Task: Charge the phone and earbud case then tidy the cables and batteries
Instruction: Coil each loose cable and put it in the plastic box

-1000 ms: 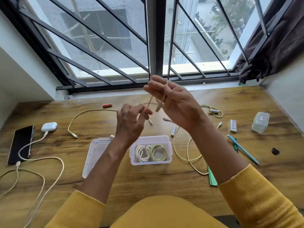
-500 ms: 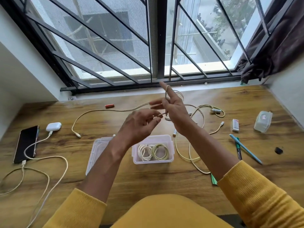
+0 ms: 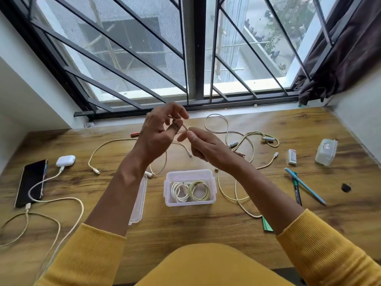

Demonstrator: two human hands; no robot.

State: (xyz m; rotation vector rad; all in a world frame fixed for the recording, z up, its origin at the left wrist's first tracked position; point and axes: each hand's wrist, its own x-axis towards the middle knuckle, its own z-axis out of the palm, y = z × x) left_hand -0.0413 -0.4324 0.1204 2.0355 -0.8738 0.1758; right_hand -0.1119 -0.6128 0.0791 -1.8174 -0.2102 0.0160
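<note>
Pinching one cable [image 3: 184, 127] between them, left hand [image 3: 159, 133] and right hand [image 3: 203, 145] hover above the box [image 3: 190, 187] on the surface [image 3: 206, 221].

Left hand [image 3: 158, 135] and right hand [image 3: 203, 147] raised, fingers pinching.

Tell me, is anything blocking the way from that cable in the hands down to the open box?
Nothing visible does. The cable is held above the table, and the box below is open, holding only two coiled cables.
</note>
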